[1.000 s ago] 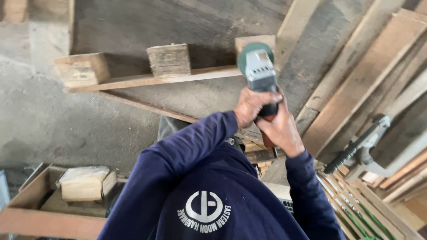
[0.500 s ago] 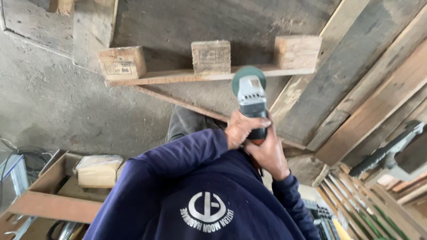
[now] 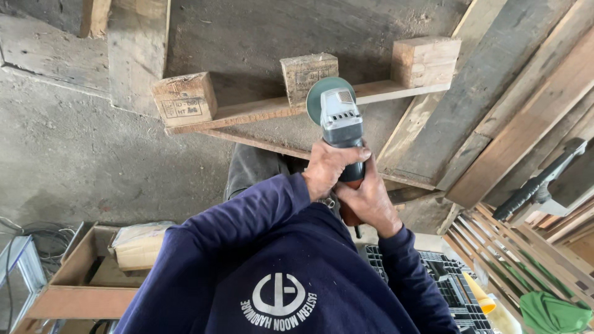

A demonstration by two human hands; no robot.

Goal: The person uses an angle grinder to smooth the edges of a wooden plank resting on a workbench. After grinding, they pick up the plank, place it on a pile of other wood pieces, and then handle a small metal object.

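While both hands wrap the body of a grey-and-green grinder [image 3: 339,117], the left hand [image 3: 331,167] closes its fingers over the top of the casing and the right hand [image 3: 370,201] clamps around the dark rear grip from below, the two hands touching. The grinder's round guard sits against a thin plank [image 3: 260,111] that carries three wooden blocks [image 3: 185,98], right beside the middle block. A wooden tray [image 3: 74,281] lies well apart at lower left, and black crates [image 3: 448,291] sit by the right sleeve.
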